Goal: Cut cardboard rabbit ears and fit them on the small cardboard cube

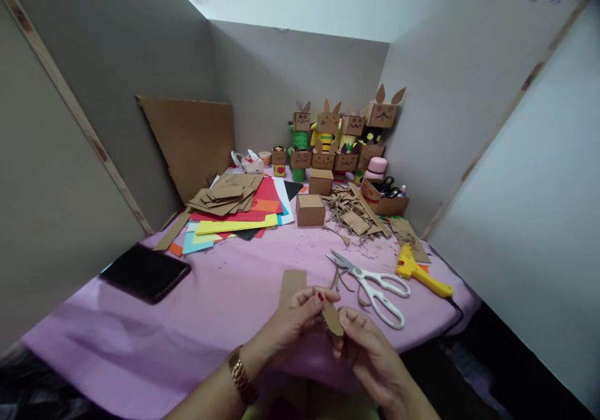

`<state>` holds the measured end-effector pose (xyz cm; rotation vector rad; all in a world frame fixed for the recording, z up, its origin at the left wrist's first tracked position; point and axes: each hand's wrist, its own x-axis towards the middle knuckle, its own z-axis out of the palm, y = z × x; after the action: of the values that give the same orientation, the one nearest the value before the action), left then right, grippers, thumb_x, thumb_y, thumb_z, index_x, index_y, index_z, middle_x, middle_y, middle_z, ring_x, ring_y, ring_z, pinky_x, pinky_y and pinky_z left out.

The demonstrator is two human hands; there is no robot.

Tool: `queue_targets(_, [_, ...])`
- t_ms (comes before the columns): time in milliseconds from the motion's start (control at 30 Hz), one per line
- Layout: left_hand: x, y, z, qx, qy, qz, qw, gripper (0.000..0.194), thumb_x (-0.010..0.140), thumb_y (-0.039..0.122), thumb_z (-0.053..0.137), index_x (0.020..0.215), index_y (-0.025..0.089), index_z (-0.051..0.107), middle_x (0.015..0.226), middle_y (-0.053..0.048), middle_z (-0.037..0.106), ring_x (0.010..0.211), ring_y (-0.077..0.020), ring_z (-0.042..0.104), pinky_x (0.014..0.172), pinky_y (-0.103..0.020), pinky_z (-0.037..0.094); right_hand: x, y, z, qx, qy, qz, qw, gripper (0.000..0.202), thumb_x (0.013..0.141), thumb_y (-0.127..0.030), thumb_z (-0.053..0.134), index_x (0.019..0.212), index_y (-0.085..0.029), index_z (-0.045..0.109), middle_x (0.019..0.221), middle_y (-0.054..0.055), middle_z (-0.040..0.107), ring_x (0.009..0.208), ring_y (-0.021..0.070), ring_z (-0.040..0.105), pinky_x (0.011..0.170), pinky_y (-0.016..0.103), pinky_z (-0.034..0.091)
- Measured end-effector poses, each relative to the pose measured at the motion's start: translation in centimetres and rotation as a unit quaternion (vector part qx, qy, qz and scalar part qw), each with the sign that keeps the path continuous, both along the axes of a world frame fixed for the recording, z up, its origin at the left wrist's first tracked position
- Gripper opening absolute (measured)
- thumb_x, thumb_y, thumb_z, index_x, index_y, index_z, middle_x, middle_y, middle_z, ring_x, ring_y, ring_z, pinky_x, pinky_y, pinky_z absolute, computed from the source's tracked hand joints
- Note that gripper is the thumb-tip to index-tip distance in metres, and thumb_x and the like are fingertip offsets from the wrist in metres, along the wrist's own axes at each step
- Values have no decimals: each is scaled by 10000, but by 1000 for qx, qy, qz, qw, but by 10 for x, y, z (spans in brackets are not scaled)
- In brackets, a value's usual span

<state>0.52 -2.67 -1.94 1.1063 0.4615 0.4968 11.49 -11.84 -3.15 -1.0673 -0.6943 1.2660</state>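
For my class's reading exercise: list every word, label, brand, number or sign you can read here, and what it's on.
"6": apparently this, handwritten on the right wall panel; the marks around it are illegible.
Red marking on the small cardboard box at right: too small to read.
No readable text on the held cardboard piece, white scissors or yellow glue gun.

Can see a flat, black, rectangular tablet [146, 273] at eight o'clock from mid-view, a crumpled white plastic bag [254, 165] at ten, a smooth grey partition wall [300, 64] at twelve, and an open brown cardboard box [394, 206] at three
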Motion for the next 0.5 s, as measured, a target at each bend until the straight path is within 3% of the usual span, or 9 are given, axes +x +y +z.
queue_targets(100, [2,2,-2,32,28,54,998,421,684,575,620,634,172,508,434,48,510,373,-81,426,408,-203,276,-5,-2,1,-13,23,8,1000,358,771,-510,575,670,-178,485,544,-33,528,447,80,452,461,203,347])
queue_targets(200, [2,7,-3,57,49,86,993,417,706,496,643,531,171,451,437,53,488,399,-68,412,413,-196,252,-6,-4,4,-2,-60,-27,998,377,837,-526,479,788,-159,548,607,-15,577,524,93,511,508,202,376])
queue_targets(333, [2,5,0,98,61,83,990,364,689,430,675,537,157,490,474,51,504,454,-81,447,450,-194,301,-6,-5,5,10,-169,-79,982,313,796,-463,586,698,-171,528,522,-62,519,492,76,472,499,188,370])
queue_targets(400, [2,-1,1,117,56,68,989,302,711,403,657,600,157,522,510,47,535,481,-95,488,489,-201,356,-6,-4,2,7,-166,-102,981,296,802,-451,583,704,-177,527,523,-60,537,492,77,485,499,188,385])
queue_targets(500, [0,-6,1,209,95,44,972,244,776,380,578,672,162,544,553,26,583,515,-127,550,524,-225,414,-5,-2,-5,0,-151,-85,985,283,791,-446,597,765,-166,563,543,-37,584,507,92,524,508,202,416])
